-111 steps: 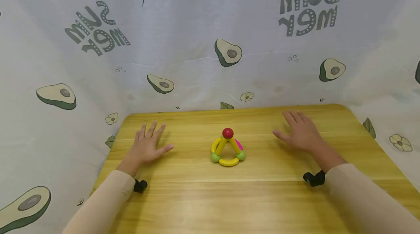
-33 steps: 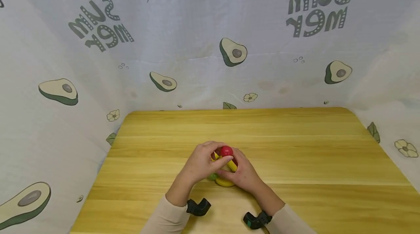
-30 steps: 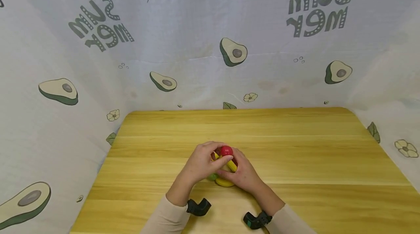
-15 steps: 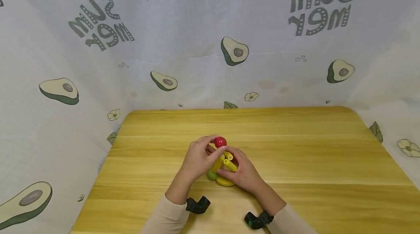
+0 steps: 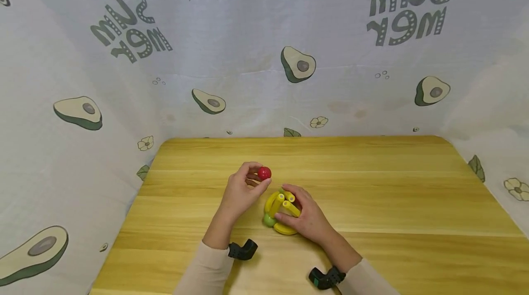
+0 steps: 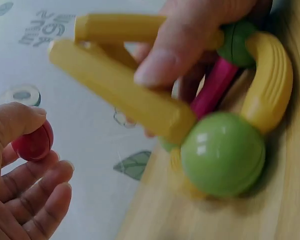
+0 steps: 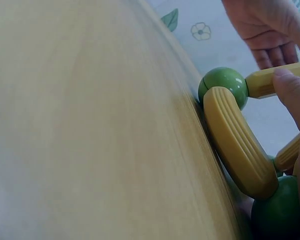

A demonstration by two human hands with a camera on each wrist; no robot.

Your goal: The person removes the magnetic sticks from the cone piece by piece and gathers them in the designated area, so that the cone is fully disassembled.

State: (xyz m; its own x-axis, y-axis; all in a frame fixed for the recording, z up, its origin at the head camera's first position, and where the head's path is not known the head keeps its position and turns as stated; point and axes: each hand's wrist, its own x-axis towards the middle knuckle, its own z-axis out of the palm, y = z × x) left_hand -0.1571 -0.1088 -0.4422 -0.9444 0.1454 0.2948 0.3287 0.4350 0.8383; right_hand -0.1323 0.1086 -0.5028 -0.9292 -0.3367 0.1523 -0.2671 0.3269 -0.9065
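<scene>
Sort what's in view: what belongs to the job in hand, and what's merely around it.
Part of the job:
Red ball, pinched in the left hand
Frame gripped by the right hand: straight yellow rods, curved yellow pieces, green balls, a magenta piece

Merely around it:
Wooden table, under the frame
Avocado-print cloth behind
Black devices on both wrists

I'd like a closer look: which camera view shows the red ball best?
The left wrist view: the red ball appears largest there, though the left hand partly covers it. The head view shows it small; the right wrist view misses it.
</scene>
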